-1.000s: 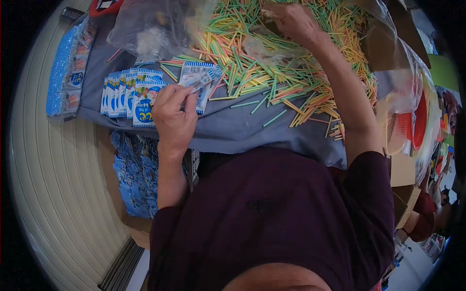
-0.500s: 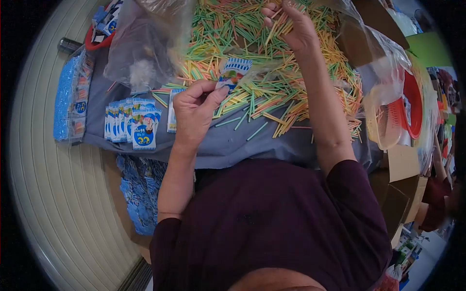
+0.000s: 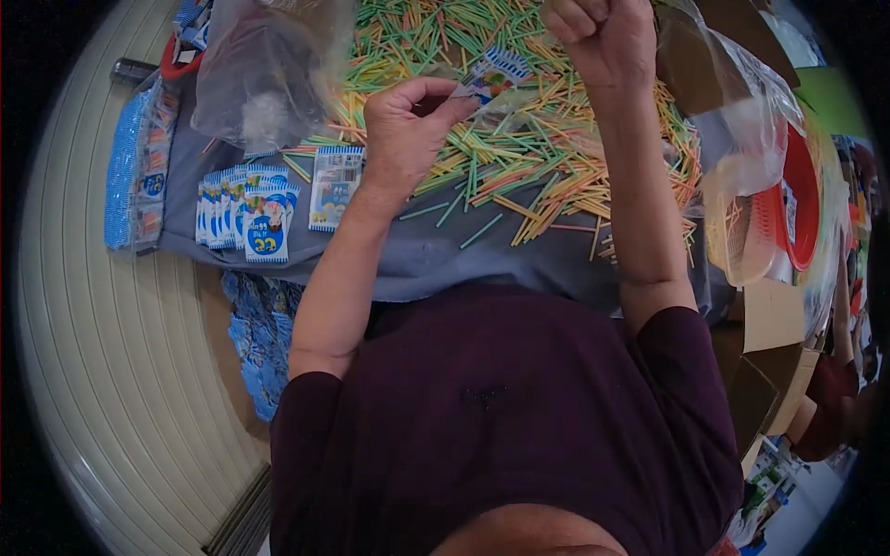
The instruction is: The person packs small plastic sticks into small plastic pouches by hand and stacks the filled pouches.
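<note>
My left hand [image 3: 408,134] pinches a small blue-and-white printed packet [image 3: 499,76] at its near end, above a heap of thin coloured sticks [image 3: 528,176]. My right hand [image 3: 604,42] is closed in a fist at the top edge, over the right side of the heap. Its palm side hides whatever it may hold. Near my left wrist a single packet [image 3: 334,190] lies flat on the grey cloth [image 3: 371,264]. To its left, several similar packets [image 3: 264,222] overlap in a row.
A clear plastic bag [image 3: 264,69] lies at the upper left, beside a filled clear pack [image 3: 139,171]. Blue wrappers [image 3: 255,343] fill a box below. A yellow basket [image 3: 732,241], a red basket [image 3: 802,195] and a cardboard box [image 3: 774,320] stand at right.
My left hand has moved up and right with the packet. My right hand has moved right and its fingers have curled in; the sticks seen in it earlier are hidden now.
</note>
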Available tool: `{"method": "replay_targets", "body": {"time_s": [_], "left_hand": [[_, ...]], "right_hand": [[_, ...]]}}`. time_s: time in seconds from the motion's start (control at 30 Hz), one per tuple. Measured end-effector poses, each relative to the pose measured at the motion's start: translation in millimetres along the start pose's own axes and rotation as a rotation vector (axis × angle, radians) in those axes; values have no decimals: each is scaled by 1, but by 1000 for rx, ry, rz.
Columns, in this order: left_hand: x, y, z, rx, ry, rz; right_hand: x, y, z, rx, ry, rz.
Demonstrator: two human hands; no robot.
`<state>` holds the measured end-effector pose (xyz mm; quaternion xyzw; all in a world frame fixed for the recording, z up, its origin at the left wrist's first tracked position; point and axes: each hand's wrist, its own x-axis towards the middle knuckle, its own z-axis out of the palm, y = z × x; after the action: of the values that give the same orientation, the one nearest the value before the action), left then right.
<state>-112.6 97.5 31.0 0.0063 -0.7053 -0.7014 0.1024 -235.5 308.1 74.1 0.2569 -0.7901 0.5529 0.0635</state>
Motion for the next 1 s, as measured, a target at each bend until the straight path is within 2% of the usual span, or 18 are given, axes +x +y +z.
{"method": "replay_targets", "body": {"time_s": [0.13,0.23,0.37,0.47,0.57,0.63,0.87,1.0], "left_hand": [[6,0,2,-100,21,42],[8,4,-2,-11,39,76],[11,4,-5,4,53,51],[15,4,-3,-29,43,110],[18,2,-1,-190,33,59],[19,7,0,-329,-8,-54],[26,-1,6,-281,-16,70],[38,-5,11,-456,-73,55]], "right_hand": [[1,-12,21,38,-3,-17],[0,-22,33,71,-20,-32],[3,-22,36,114,-40,-46],[7,-19,33,139,-46,-56],[6,-19,31,164,-52,-64],[4,-21,30,179,-51,-66],[5,-16,18,238,-32,-80],[24,8,-2,268,-23,-108]]}}
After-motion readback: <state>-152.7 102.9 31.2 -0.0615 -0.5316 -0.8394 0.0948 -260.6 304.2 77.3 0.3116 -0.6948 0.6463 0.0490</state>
